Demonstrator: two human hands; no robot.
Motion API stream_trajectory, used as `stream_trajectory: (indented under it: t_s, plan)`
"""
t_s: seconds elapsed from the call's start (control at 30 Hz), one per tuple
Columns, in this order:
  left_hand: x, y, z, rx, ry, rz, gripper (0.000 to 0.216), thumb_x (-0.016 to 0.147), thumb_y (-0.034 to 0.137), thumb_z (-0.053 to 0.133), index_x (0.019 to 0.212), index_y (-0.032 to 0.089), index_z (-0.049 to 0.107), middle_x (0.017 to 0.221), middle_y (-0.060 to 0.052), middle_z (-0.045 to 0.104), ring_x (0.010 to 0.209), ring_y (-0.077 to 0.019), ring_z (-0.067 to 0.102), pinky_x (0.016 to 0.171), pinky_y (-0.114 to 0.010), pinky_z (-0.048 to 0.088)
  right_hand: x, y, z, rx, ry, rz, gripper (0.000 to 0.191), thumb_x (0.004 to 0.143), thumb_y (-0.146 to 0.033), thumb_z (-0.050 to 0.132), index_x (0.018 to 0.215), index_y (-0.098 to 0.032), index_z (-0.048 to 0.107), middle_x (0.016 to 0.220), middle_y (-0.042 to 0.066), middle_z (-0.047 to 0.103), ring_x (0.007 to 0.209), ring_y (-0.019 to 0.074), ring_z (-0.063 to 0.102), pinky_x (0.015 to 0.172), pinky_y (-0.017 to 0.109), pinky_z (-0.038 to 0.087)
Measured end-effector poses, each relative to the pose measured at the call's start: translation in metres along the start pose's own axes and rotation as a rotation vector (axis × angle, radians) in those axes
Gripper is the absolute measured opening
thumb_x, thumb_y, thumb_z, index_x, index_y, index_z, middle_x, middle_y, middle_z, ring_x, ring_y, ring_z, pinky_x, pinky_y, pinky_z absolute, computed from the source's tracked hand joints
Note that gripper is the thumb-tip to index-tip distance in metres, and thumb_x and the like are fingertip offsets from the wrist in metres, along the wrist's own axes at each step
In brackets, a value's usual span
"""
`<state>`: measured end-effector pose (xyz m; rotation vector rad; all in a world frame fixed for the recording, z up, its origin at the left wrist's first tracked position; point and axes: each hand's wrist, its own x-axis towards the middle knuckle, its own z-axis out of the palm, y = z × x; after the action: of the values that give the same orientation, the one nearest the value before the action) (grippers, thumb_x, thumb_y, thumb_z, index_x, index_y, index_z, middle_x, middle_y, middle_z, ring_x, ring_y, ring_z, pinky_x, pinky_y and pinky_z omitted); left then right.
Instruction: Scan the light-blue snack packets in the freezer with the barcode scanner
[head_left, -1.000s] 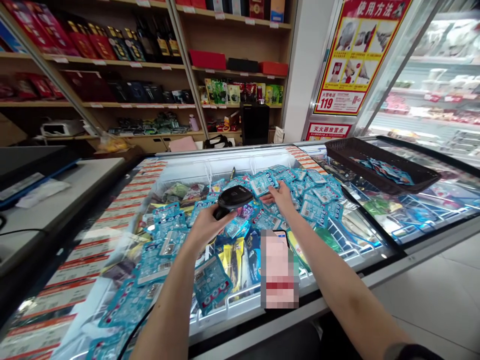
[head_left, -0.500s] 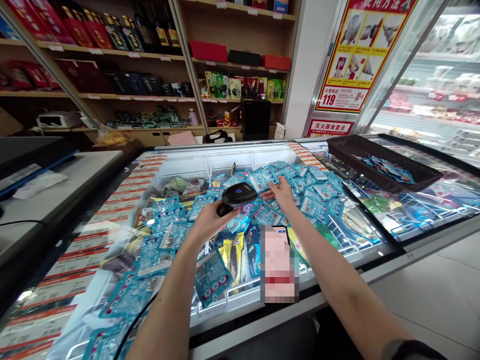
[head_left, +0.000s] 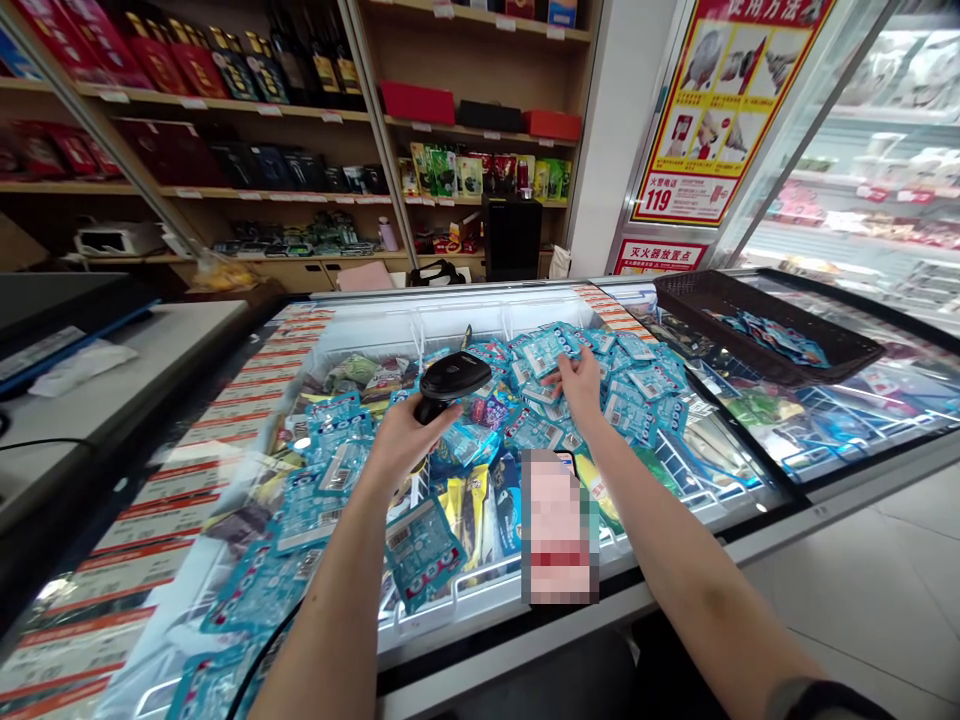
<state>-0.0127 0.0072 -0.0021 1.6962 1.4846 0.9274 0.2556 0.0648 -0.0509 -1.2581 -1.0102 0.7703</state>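
Head view: the left hand (head_left: 405, 440) grasps a black scanner (head_left: 454, 374), while the right hand (head_left: 581, 387) seems to pinch a blue packet (head_left: 544, 351) toward the freezer (head_left: 825, 512)'s far edge. The handling looks partway along: a small packet pile (head_left: 780, 340) lies in the dark basket (head_left: 844, 364) near the far right corner, while many loose packets (head_left: 307, 508) spread toward the near left corner, apparently left to do.

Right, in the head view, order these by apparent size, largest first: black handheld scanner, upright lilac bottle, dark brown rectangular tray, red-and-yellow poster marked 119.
1. Red-and-yellow poster marked 119
2. Dark brown rectangular tray
3. Black handheld scanner, nearest of these
4. Upright lilac bottle
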Motion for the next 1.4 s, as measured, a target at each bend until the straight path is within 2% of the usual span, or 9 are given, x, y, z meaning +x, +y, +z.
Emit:
stream_trajectory:
  t_s: [0.13,0.27,0.4,0.63,0.83,1.03,1.17,1.3,1.4]
  plan:
    - [0.002,-0.004,-0.002,0.013,0.029,-0.013,0.043,0.073,0.059,0.066,0.077,0.018,0.058,0.047,0.002,0.052,0.043,-0.0134,0.047,0.043,-0.025,0.032,0.006,0.0,-0.012,-0.144,0.08,-0.026,0.053,0.087,-0.041,0.052,0.131,-0.013,0.047,0.063,0.003,0.068,0.043,0.0211,0.055,0.056,0.038,0.052]
    - [0.006,-0.01,-0.003,0.065,0.068,-0.013,0.041,0.074,0.058,0.065,0.076,0.018,0.058,0.048,0.001,0.055,0.043,-0.0142,0.049,0.045,-0.025,0.035,0.013,0.0,-0.022,-0.412,0.215,-0.153,0.048,0.084,-0.034,0.055,0.124,-0.008,0.054,0.064,0.005,0.065,0.071,0.0278,0.065,0.084,0.044,0.051]
    - [0.009,-0.015,-0.004,0.068,0.096,-0.008,0.04,0.074,0.058,0.064,0.075,0.018,0.058,0.048,0.001,0.055,0.042,-0.0148,0.05,0.045,-0.026,0.036,0.018,0.001,-0.028,-0.544,0.282,-0.22,0.05,0.085,-0.028,0.052,0.128,-0.005,0.051,0.076,0.008,0.066,0.082,0.0284,0.064,0.091,0.046,0.046]
    - [0.009,-0.019,-0.003,0.03,0.124,0.002,0.04,0.072,0.056,0.064,0.077,0.017,0.06,0.047,0.001,0.054,0.042,-0.015,0.051,0.044,-0.025,0.035,0.01,-0.006,-0.027,-0.821,0.293,-0.32,0.052,0.084,-0.014,0.049,0.135,-0.004,0.047,0.13,0.027,0.046,0.105,0.0301,0.057,0.091,0.044,0.046]
    - [0.009,-0.021,-0.002,0.013,0.172,-0.002,0.042,0.074,0.058,0.064,0.081,0.017,0.061,0.048,0.001,0.056,0.042,-0.015,0.051,0.045,-0.025,0.037,0.003,-0.019,-0.003,-0.92,-0.037,-0.555,0.039,0.092,-0.019,0.045,0.127,-0.009,0.061,0.121,0.02,0.057,0.121,0.0327,0.048,0.106,0.048,0.038]
    - [0.009,-0.022,-0.002,0.019,0.187,-0.017,0.041,0.074,0.058,0.064,0.083,0.018,0.061,0.048,0.001,0.056,0.042,-0.0156,0.052,0.044,-0.025,0.036,0.014,-0.015,0.049,-0.88,-0.547,-0.569,0.054,0.095,-0.032,0.054,0.145,-0.015,0.048,0.149,0.016,0.047,0.138,0.0311,0.041,0.114,0.047,0.031]
    - [0.01,-0.024,-0.002,-0.017,0.19,-0.018,0.041,0.073,0.057,0.065,0.087,0.017,0.062,0.048,0.001,0.055,0.042,-0.0152,0.05,0.043,-0.025,0.034,0.026,-0.007,0.072,-0.95,-0.72,-0.529,0.059,0.094,-0.032,0.058,0.149,-0.018,0.043,0.158,0.013,0.034,0.146,0.032,0.03,0.118,0.049,0.025]
    - [0.01,-0.024,-0.003,-0.041,0.189,-0.025,0.042,0.073,0.058,0.066,0.087,0.018,0.061,0.048,0.002,0.054,0.041,-0.0146,0.049,0.042,-0.025,0.033,0.026,-0.003,0.075,-0.993,-0.824,-0.523,0.048,0.094,-0.035,0.057,0.141,-0.027,0.053,0.155,0.008,0.041,0.143,0.032,0.037,0.118,0.059,0.014]
    - [0.009,-0.023,-0.004,-0.032,0.2,-0.022,0.041,0.074,0.058,0.064,0.084,0.018,0.059,0.048,0.002,0.054,0.042,-0.0147,0.05,0.043,-0.025,0.035,0.016,-0.008,0.069,-0.952,-0.857,-0.607,0.043,0.092,-0.04,0.06,0.134,-0.029,0.06,0.148,0.008,0.05,0.135,0.0324,0.047,0.116,0.058,0.019]
